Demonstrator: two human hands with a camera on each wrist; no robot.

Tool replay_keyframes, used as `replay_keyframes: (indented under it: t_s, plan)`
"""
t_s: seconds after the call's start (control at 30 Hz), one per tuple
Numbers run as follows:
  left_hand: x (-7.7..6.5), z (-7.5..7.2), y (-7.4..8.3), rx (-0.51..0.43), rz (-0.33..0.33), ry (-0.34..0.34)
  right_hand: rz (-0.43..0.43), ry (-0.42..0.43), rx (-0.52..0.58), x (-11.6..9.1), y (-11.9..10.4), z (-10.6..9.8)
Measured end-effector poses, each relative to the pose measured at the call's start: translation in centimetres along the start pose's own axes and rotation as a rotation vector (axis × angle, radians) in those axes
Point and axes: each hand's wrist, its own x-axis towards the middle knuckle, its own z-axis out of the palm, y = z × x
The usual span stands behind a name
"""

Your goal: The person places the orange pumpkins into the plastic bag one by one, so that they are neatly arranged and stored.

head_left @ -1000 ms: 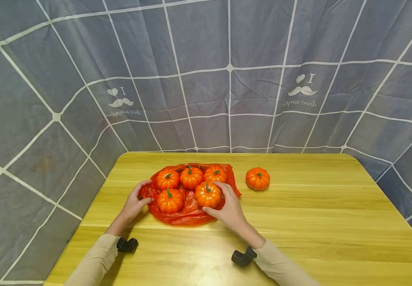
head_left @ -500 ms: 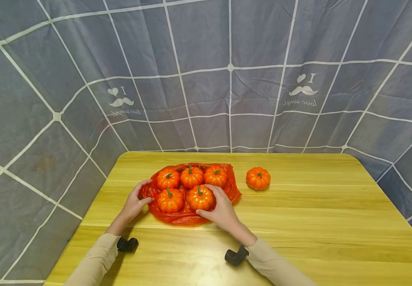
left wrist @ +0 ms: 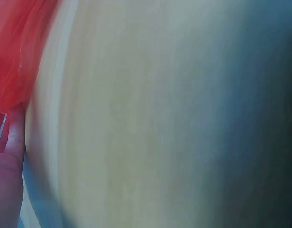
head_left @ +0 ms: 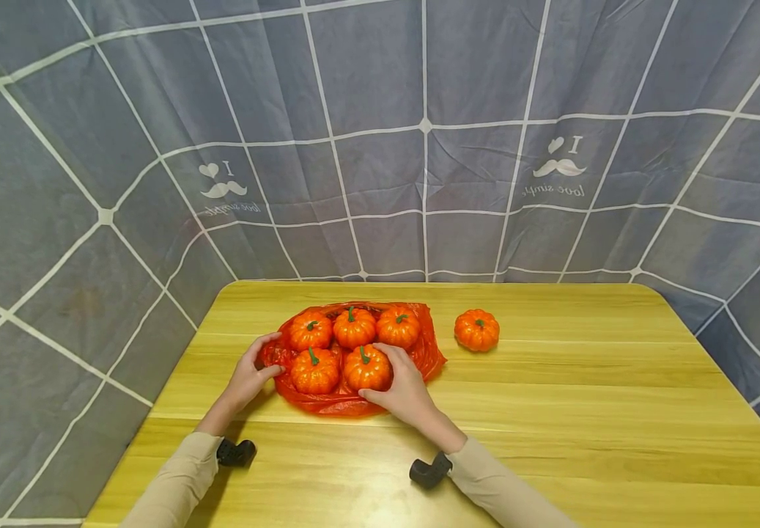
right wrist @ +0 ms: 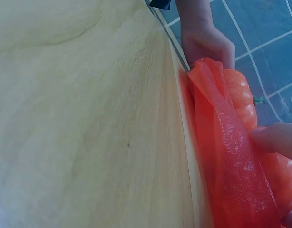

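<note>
On the table lies a red plastic bag (head_left: 347,405), spread flat, with several small orange pumpkins with green stems on it. At the bag's left side my left hand (head_left: 248,374) grips the crumpled edge; the red film also shows by its fingers in the left wrist view. My right hand (head_left: 404,389) holds the front right pumpkin (head_left: 366,369), thumb on the near side and fingers behind. Left of that pumpkin sits the front left pumpkin (head_left: 314,372). Three more, among them a middle back pumpkin (head_left: 354,327), form a row behind. In the right wrist view my right thumb (right wrist: 274,140) touches the pumpkin.
A single pumpkin (head_left: 477,330) stands on the wooden table (head_left: 584,411), right of the bag. Behind and beside the table hangs a grey curtain (head_left: 380,176) with white lines. Black wrist camera mounts (head_left: 430,470) sit under both wrists.
My right hand has carried its pumpkin left and lower, beside the front left pumpkin. The left hand stays at the bag's edge.
</note>
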Motion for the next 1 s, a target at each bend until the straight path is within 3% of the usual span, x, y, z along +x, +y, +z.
replay_keyframes:
  t_s: [0.63, 1.0]
  plan:
    - [0.11, -0.04, -0.39, 0.009, -0.023, -0.004, 0.004, -0.051, 0.002, 0.49, 0.33, 0.23]
    - [-0.02, 0.06, -0.26, 0.019, 0.012, 0.011, 0.026, -0.058, -0.006, 0.37, 0.31, -0.01]
